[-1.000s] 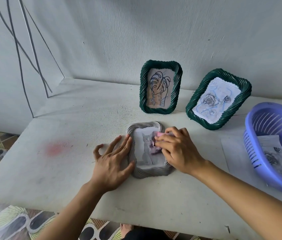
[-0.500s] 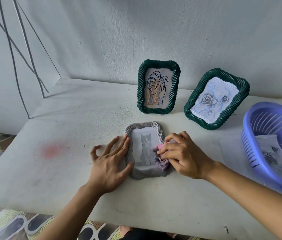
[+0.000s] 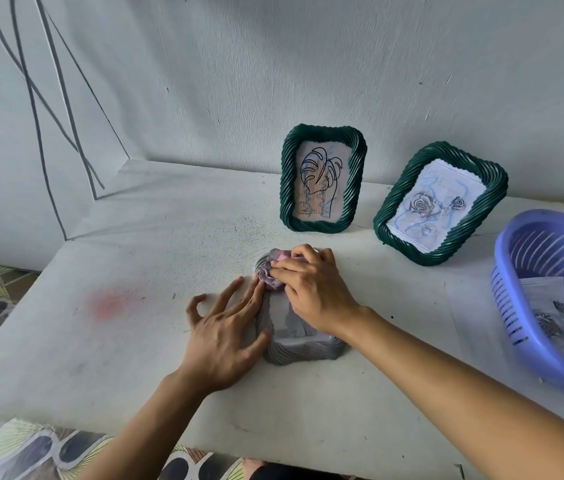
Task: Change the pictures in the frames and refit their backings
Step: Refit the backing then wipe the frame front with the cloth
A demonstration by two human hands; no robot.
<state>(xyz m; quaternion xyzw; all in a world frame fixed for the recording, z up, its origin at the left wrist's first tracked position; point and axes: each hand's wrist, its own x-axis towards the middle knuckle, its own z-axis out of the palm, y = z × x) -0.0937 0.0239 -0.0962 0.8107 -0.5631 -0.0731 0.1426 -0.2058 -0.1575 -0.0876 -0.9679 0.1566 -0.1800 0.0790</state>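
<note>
A grey woven frame (image 3: 303, 349) with a cat picture lies flat on the white table (image 3: 156, 244). My left hand (image 3: 225, 330) rests on its left edge with fingers spread and straight. My right hand (image 3: 311, 289) grips a crumpled pink-grey cloth (image 3: 271, 271) and presses it on the frame's far left corner, hiding most of the picture. Two dark green woven frames stand against the wall: one with a leaf drawing (image 3: 322, 178), one tilted with a rose picture (image 3: 439, 202).
A purple plastic basket (image 3: 529, 306) holding printed pictures stands at the right, over a loose sheet (image 3: 467, 306) on the table. Dark cables (image 3: 34, 91) hang along the wall at the left. Patterned floor shows beyond the table's left and near edges.
My right hand has swept the cloth from the frame's lower right up to its far left corner. My left hand has stayed on the frame's left edge.
</note>
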